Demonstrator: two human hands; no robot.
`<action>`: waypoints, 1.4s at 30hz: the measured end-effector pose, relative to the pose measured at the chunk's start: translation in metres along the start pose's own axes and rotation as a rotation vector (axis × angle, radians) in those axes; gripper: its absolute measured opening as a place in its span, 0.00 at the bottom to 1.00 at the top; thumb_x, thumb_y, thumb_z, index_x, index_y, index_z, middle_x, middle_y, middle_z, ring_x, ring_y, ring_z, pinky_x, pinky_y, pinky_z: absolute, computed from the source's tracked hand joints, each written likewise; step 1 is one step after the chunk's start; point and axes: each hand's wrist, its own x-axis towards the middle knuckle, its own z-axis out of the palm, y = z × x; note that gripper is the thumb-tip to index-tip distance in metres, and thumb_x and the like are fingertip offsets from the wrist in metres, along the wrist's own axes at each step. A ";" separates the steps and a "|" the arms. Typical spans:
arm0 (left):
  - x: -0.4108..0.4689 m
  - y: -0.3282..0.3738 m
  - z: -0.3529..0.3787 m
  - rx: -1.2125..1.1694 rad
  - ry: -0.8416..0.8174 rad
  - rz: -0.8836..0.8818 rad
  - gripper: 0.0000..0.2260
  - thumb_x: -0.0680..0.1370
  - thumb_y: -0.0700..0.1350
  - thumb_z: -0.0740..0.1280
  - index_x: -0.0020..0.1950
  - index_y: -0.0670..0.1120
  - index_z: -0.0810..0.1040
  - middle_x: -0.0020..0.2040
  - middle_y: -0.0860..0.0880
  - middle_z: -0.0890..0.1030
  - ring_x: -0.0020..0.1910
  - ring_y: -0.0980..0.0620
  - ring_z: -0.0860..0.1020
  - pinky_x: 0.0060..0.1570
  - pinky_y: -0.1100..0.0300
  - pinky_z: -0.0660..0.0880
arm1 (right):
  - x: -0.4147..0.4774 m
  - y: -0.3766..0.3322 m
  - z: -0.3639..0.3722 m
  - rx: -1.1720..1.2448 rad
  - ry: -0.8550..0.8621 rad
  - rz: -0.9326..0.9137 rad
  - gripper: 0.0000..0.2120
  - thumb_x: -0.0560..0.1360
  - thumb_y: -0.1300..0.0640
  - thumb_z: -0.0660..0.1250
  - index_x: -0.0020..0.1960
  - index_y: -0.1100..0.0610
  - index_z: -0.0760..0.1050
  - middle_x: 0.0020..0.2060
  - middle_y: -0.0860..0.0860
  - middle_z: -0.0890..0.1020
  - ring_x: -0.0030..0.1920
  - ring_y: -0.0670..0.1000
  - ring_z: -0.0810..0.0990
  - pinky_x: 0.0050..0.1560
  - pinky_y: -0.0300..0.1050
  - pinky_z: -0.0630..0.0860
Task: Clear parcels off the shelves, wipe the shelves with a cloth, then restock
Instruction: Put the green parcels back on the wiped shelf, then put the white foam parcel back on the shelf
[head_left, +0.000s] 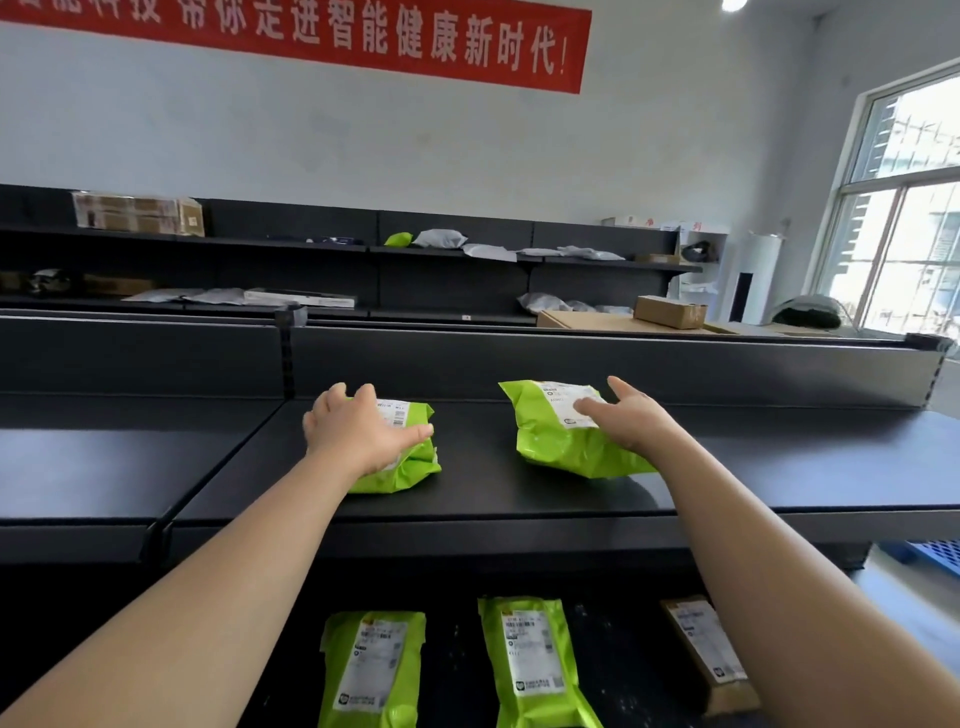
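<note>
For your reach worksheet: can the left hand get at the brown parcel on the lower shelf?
Probably not: left hand grips a green parcel; the right arm crosses over the brown parcel.

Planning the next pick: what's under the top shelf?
On the lower shelf: left green parcel, right green parcel, brown box. Its back is covered by the top shelf.

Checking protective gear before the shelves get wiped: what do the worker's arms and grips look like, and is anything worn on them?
The left arm and right arm are bare to the frame edge, with no sleeves showing. The left grip and right grip are bare hands without gloves. No watch, rings, bands or markings are visible on the wrists or fingers.
</note>
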 end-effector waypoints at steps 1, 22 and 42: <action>-0.004 0.005 -0.001 -0.009 0.035 0.050 0.41 0.70 0.70 0.64 0.75 0.46 0.62 0.74 0.43 0.62 0.74 0.43 0.58 0.70 0.48 0.58 | -0.003 0.001 -0.003 -0.014 0.015 -0.008 0.39 0.71 0.38 0.63 0.77 0.47 0.53 0.73 0.51 0.66 0.71 0.55 0.66 0.66 0.52 0.67; -0.158 0.203 0.070 -0.627 -0.226 0.687 0.16 0.75 0.52 0.69 0.60 0.46 0.79 0.48 0.53 0.82 0.44 0.54 0.79 0.50 0.61 0.74 | -0.178 0.137 -0.107 -0.172 0.301 0.120 0.27 0.73 0.40 0.65 0.69 0.49 0.71 0.64 0.50 0.77 0.62 0.50 0.75 0.61 0.45 0.70; -0.422 0.447 0.199 -0.666 -0.710 0.991 0.18 0.76 0.53 0.67 0.62 0.45 0.78 0.46 0.56 0.78 0.44 0.57 0.77 0.48 0.64 0.70 | -0.376 0.409 -0.291 -0.163 0.494 0.658 0.23 0.74 0.44 0.67 0.65 0.54 0.76 0.58 0.52 0.81 0.58 0.51 0.79 0.58 0.43 0.73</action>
